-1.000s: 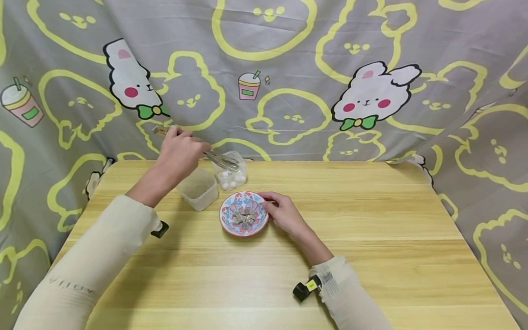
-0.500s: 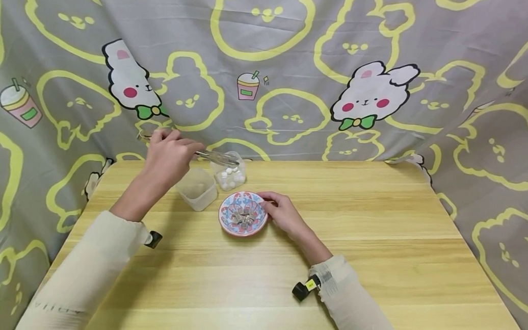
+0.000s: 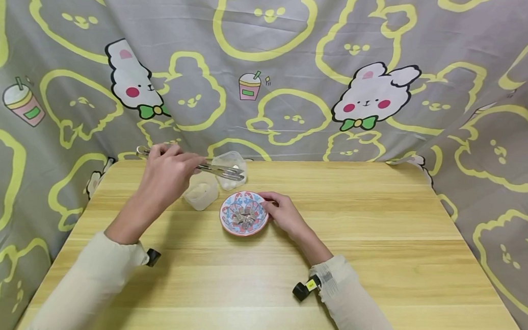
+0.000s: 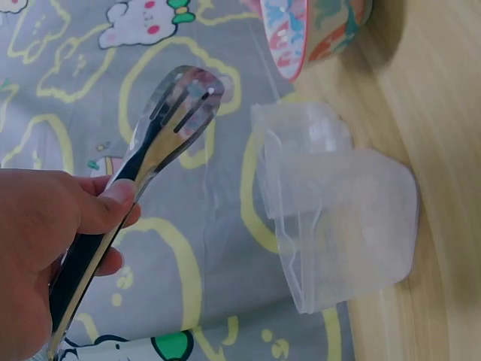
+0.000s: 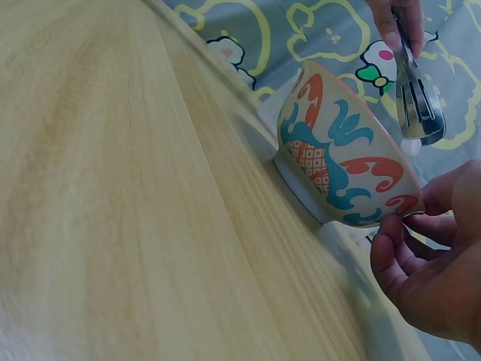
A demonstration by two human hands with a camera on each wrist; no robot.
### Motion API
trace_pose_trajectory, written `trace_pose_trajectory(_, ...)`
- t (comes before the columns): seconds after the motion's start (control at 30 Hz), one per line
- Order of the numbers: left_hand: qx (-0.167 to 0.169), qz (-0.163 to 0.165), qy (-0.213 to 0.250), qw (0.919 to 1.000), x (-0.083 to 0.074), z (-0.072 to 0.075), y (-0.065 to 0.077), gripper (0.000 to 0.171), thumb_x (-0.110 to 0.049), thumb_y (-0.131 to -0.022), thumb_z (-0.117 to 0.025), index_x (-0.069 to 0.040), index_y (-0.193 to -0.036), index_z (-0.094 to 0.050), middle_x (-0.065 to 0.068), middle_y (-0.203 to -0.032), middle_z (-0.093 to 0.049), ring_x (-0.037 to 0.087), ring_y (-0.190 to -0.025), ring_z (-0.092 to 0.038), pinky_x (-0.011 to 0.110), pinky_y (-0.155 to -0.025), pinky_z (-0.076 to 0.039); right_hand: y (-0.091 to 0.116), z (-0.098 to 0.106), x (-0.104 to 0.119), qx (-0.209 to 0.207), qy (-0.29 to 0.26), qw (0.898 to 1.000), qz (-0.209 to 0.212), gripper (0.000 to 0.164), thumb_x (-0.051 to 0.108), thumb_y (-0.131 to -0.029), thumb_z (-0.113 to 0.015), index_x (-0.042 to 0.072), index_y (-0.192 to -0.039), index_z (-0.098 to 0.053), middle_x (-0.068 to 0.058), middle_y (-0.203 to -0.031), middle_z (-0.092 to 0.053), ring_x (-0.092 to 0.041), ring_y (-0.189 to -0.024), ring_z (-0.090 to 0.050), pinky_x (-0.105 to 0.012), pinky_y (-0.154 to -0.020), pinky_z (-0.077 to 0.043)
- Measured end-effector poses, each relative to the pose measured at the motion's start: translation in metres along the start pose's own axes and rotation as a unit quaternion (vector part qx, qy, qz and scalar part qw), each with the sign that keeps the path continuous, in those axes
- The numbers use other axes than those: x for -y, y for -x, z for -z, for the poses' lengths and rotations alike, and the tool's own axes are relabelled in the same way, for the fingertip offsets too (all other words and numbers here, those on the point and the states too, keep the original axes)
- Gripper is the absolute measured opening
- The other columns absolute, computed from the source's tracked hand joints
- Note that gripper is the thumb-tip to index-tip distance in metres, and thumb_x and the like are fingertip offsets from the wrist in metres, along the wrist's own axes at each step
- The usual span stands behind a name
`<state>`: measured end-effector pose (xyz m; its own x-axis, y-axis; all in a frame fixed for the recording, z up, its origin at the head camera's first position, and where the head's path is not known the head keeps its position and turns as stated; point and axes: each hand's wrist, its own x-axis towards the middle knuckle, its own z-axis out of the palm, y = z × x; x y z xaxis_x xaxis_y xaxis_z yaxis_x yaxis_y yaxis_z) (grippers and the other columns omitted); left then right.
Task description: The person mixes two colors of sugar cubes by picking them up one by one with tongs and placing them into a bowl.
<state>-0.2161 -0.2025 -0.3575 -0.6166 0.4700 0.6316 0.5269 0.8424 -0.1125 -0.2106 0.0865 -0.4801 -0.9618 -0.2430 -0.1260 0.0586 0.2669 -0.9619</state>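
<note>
My left hand (image 3: 168, 176) grips metal tongs (image 3: 222, 171) with slotted ends. In the head view those ends overlap the far clear plastic container (image 3: 229, 184), where small white pieces show. A small white piece (image 5: 411, 147) also shows at the tongs' tip in the right wrist view. With thumb and fingers, my right hand (image 3: 285, 215) pinches the rim of a red, blue and white patterned bowl (image 3: 242, 233). Several greyish square pieces (image 3: 245, 216) lie inside the bowl.
A second clear plastic container (image 3: 200, 201) stands beside the far one, left of the bowl. Everything is on a wooden table (image 3: 401, 236). Patterned grey cloth (image 3: 296, 39) hangs behind the table's far edge and along its sides.
My left hand has moved left and lower in the head view. The tongs have turned more level, their ends shifting slightly toward the bowl. My right hand and the bowl stay put.
</note>
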Motion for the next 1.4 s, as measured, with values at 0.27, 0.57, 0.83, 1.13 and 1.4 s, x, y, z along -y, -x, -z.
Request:
trace_pose_trajectory(0.27,0.015,-0.010,0.009,0.9998,-0.014,0.001,0.013,0.022,-0.010,-0.081,-0.086,-0.016,-0.101,-0.082,-0.001,-0.098,-0.082,0.023,-0.078,-0.062,0.047,-0.081,-0.040,0.001,0.001,0.000,-0.002,0.004,1.000,-0.001,0.034,0.015,-0.106,-0.055,0.012,-0.138,-0.066,-0.010,-0.139,-0.067,-0.019,-0.119,-0.063,-0.029,-0.095,-0.052)
trace_pose_trajectory(0.57,0.059,-0.024,0.010,0.9979,-0.025,-0.002,0.027,0.023,-0.012,-0.082,-0.086,-0.018,-0.104,-0.082,-0.003,-0.097,-0.082,0.022,-0.079,-0.062,0.045,-0.082,-0.039,0.001,0.001,0.001,-0.004,0.000,1.000,-0.002,0.035,0.015,-0.106,-0.055,0.012,-0.138,-0.066,-0.012,-0.136,-0.068,-0.015,-0.107,-0.063,-0.020,-0.083,-0.050)
trace_pose_trajectory(0.83,0.082,-0.033,0.017,0.9960,-0.032,-0.006,0.035,0.022,-0.005,-0.085,-0.082,-0.018,-0.103,-0.082,-0.005,-0.094,-0.082,0.021,-0.078,-0.061,0.042,-0.081,-0.038,0.000,0.000,0.000,-0.004,-0.004,1.000,-0.003,0.035,0.014,-0.106,-0.055,0.011,-0.138,-0.066,-0.011,-0.137,-0.068,-0.018,-0.111,-0.064,-0.021,-0.085,-0.050)
trace_pose_trajectory(1.13,0.099,-0.035,0.023,0.9942,-0.034,-0.008,0.036,0.026,-0.013,-0.079,-0.088,-0.019,-0.103,-0.081,-0.004,-0.096,-0.082,0.021,-0.080,-0.061,0.043,-0.084,-0.038,0.000,0.000,0.000,0.000,-0.004,1.000,0.001,0.036,0.014,-0.106,-0.055,0.008,-0.140,-0.064,-0.013,-0.134,-0.068,-0.016,-0.106,-0.064,-0.020,-0.082,-0.052)
trace_pose_trajectory(1.4,0.083,-0.038,0.018,0.9956,-0.027,-0.007,0.028,0.023,-0.008,-0.083,-0.084,-0.018,-0.104,-0.082,-0.003,-0.098,-0.082,0.022,-0.081,-0.064,0.044,-0.081,-0.038,0.000,0.000,0.001,0.002,-0.008,1.000,-0.005,0.035,0.015,-0.106,-0.054,0.009,-0.139,-0.065,-0.013,-0.134,-0.068,-0.015,-0.098,-0.064,-0.020,-0.076,-0.052)
